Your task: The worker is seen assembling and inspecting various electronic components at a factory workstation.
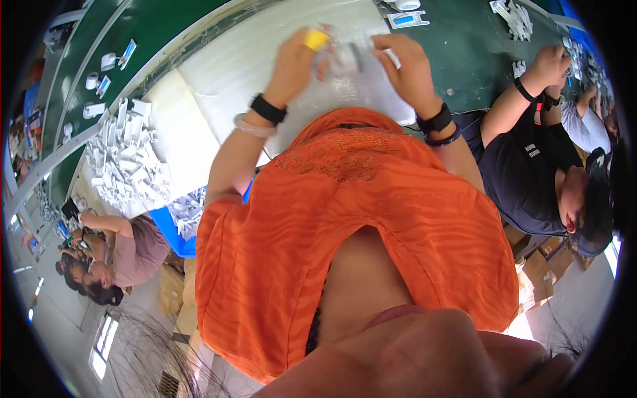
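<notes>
Above the pale work surface, my left hand (294, 66) has its fingers closed on a small white plastic part (346, 60). Motion smears both the fingertips and the part, so its exact kind does not show. A yellow cover (317, 39) wraps one finger of that hand. Just right of the part is my right hand (408, 71), its fingers bent and apart, with a pale gap between them. It does not appear to touch the part. Under both hands lies a glossy, clear plastic sheet (345, 89).
White plastic pieces (129, 152) are heaped at left, above a blue bin (174, 232) of more pieces. A green conveyor (99, 50) carries small white and blue parts. A co-worker in black (531, 159) works close at right; another in pink (139, 249) is at lower left.
</notes>
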